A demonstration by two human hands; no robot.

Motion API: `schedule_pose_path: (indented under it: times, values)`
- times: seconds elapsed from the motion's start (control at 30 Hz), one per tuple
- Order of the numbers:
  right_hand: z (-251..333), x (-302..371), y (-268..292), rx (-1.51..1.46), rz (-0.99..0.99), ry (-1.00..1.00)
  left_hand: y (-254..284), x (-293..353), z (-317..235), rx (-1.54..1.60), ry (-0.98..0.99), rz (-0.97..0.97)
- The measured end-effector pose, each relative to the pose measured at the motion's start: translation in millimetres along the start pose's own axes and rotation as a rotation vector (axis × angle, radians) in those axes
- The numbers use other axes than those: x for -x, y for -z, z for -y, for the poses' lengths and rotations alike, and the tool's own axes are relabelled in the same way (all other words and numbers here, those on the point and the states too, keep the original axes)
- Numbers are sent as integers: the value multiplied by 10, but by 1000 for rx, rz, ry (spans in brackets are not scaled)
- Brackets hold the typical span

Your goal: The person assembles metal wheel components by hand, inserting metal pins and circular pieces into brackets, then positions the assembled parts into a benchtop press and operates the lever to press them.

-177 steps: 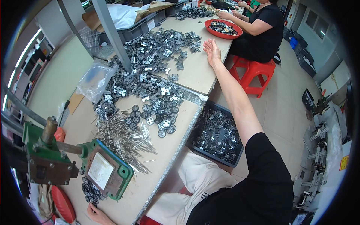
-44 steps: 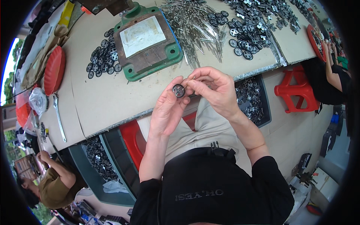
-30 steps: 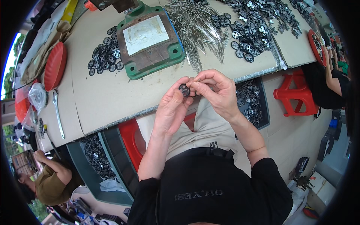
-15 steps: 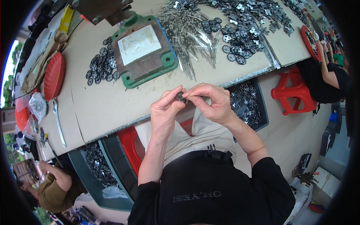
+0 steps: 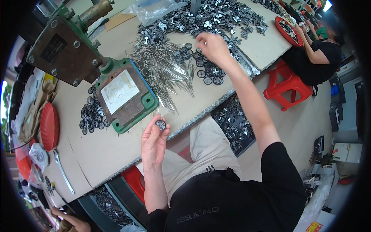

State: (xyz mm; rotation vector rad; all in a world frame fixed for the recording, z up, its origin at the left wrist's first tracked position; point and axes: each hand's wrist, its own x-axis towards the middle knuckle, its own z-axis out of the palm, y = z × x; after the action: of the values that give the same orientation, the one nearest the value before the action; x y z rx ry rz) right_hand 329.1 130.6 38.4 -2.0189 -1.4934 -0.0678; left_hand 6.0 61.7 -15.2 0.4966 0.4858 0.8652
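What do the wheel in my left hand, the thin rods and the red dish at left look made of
Wheel: likely black and grey plastic, slightly glossy, with moulded-looking spokes.
Thin rods: probably bare metal, from their bright silvery glints.
Red dish: seemingly smooth plastic, from its even colour and fluted wall, though painted metal is possible.

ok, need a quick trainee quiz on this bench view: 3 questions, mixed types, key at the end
1. Open: what do the fingers of the left hand hold?

2. True or false: the right hand is gripping the wrench.

3. Multiple choice: what lies between the green-edged press base and the wheel pile to its right?
A) a red stool
B) metal pins
C) a red dish

Key:
1. A small black spoked wheel.
2. False; it is out over the bench, near the wheel pile.
3. B
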Motion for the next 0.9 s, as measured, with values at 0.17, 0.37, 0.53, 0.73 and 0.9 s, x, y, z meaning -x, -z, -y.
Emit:
schedule_pose_path:
  times: [0.17,0.37,0.53,0.73,0.9]
  values:
    - [-188,-439,-234,404,179,-120,33,22,8,-16,-3,7]
    - [-308,-349,-163,-124,76,-102,42,52,7,28,-19,6]
    - [128,391,136,-966,400,-194,8,46,23,11,-25,-20]
    - [570,1268,114,-1375,489,-380,-129,70,81,-114,-68,-33]
    - [619,1448,87,-1454,542,-336,-141,132,127,-130,-69,-37]
